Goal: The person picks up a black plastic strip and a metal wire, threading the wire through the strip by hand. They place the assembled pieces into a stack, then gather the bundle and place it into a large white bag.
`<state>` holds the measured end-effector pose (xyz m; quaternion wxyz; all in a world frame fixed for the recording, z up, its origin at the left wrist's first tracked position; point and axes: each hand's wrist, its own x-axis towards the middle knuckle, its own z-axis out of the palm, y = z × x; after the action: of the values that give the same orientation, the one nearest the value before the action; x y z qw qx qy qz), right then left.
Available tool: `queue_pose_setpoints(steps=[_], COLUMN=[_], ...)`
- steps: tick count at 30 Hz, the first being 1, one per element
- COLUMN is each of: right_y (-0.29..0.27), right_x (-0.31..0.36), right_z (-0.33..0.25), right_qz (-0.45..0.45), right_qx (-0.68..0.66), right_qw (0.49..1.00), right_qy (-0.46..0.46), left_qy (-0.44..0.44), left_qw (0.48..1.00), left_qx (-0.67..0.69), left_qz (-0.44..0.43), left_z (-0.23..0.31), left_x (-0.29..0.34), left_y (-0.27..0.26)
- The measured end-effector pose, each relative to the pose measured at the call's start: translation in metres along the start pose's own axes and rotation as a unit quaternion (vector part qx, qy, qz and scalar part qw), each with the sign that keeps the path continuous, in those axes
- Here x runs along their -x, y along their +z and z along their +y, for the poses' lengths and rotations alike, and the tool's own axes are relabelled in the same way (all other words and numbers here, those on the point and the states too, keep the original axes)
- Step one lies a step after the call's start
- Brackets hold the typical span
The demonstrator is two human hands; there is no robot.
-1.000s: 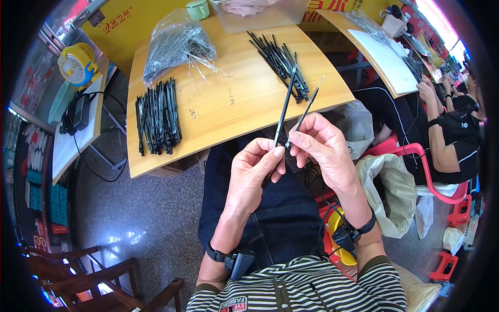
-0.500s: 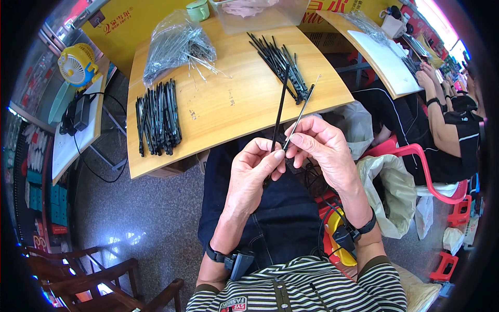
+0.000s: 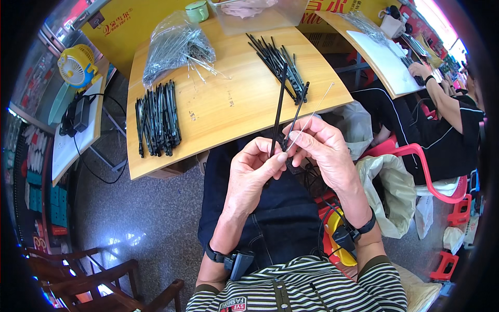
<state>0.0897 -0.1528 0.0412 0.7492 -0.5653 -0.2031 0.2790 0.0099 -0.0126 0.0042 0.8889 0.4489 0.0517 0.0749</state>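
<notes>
Close together in front of my body, both hands are closed in pinches. My left hand (image 3: 248, 169) grips a slender black stick (image 3: 279, 112) that points up and away. A second black stick (image 3: 298, 110) rises between the two hands; which fingers hold its lower end is hard to tell. My right hand (image 3: 323, 148) pinches a thin silvery wire (image 3: 318, 106), slanting up to the right. Beyond my hands, one bundle of black sticks (image 3: 158, 120) lies at the table's left, another bundle (image 3: 278, 65) farther right. A clear plastic bag (image 3: 174, 44) of silvery wires sits at the back.
The wooden table (image 3: 223, 125) has a green mug (image 3: 197, 11) and a translucent bin (image 3: 254, 21) at its far edge. Left stands a yellow and blue fan (image 3: 78, 65). A co-worker's arm (image 3: 446, 106) shows at right, near a red chair (image 3: 423, 161) and an open sack (image 3: 390, 192).
The silvery wire has swung to the right, away from the second black stick it lay along. My hands have barely moved. The co-worker's hands have lowered toward the white tabletop.
</notes>
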Motion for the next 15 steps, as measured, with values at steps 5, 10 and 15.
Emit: queue_pose_setpoints(steps=[5, 10, 15], right_y=[0.0021, 0.0019, 0.0061], right_x=[-0.0008, -0.0004, 0.0017], right_z=[0.0029, 0.0022, 0.0039], right_qz=[0.006, -0.005, 0.010], right_qx=[0.002, 0.034, 0.018], right_qw=[1.000, 0.999, 0.999], right_qy=[-0.021, -0.018, -0.024], left_qy=[0.018, 0.046, 0.051], left_qw=[1.000, 0.999, 0.998], left_qx=[-0.014, -0.004, -0.017], left_qz=[0.012, 0.022, 0.044], left_z=[0.0005, -0.0010, -0.0002], left_x=[0.0003, 0.0001, 0.0006], left_y=[0.0019, 0.0022, 0.0053])
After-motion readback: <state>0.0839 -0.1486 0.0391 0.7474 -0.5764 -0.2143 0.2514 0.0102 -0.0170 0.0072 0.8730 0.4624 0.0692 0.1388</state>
